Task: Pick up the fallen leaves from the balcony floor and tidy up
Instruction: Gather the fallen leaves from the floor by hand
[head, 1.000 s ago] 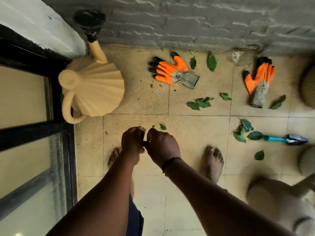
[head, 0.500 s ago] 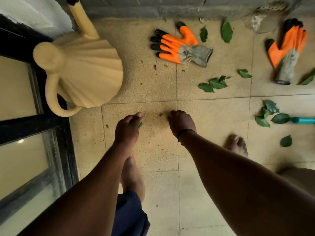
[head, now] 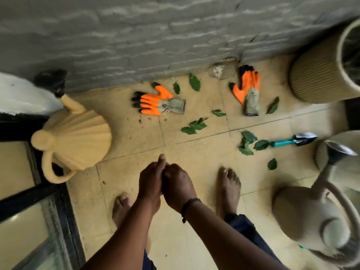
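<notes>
Both hands meet low over the floor, left hand [head: 151, 181] and right hand [head: 178, 187] curled together, though what the fingers [head: 161, 159] hold I cannot tell. Beyond them lie the green leaves [head: 194, 126], thin, limp, nearly weightless; best pinched at stem or edge.

Both forearms reach forward and down, converging at centre. Left hand [head: 150, 182] and right hand [head: 176, 187] touch each other, knuckles up. Left index finger extended forward; its other fingers curled. Right hand's fingers curled inward against the left; whether either holds anything cannot be told. Dark band on right wrist. Bare feet planted either side, below the hands.
</notes>
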